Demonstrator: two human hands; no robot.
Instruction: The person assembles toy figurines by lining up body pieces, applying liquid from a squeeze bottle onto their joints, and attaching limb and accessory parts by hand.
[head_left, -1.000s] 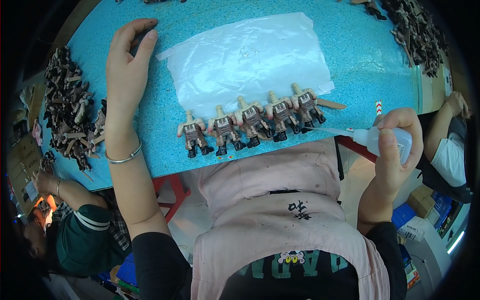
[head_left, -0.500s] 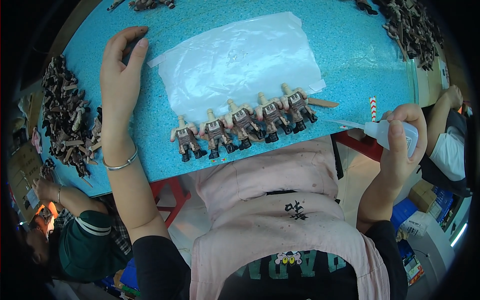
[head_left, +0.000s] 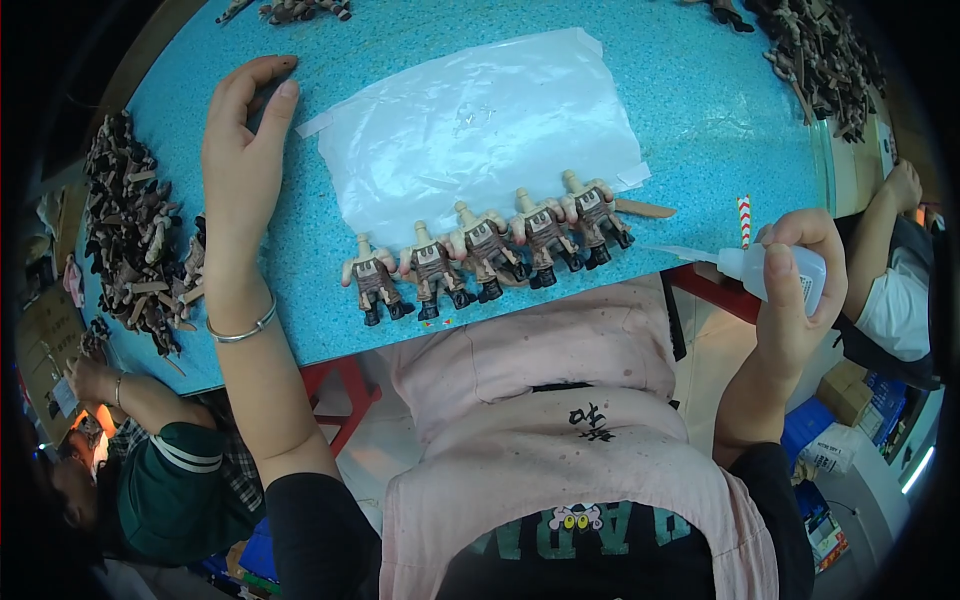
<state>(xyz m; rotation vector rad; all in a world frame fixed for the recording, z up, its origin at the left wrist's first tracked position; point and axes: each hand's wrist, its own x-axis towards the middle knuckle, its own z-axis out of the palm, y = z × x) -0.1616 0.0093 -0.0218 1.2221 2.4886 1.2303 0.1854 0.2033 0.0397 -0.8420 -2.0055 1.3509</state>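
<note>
My right hand is wrapped round a white glue bottle with a long thin clear nozzle. The bottle lies sideways, its tip aimed left toward a row of headless toy figures. Several of these figures lie side by side along the table's near edge, in brown and pale clothing with black boots, neck stubs pointing away from me. My left hand rests on the table left of a white plastic sheet, thumb and fingers curved apart with nothing between them. The sheet's near edge runs by the figures' necks.
A heap of brown figures lies on the table's left side, another pile at the far right. A flat brown stick sits beside the rightmost figure. Co-workers sit at left and right. Red stools stand below.
My right hand and the glue bottle have shifted slightly to the left. My left hand and the row of figures look almost unchanged.
</note>
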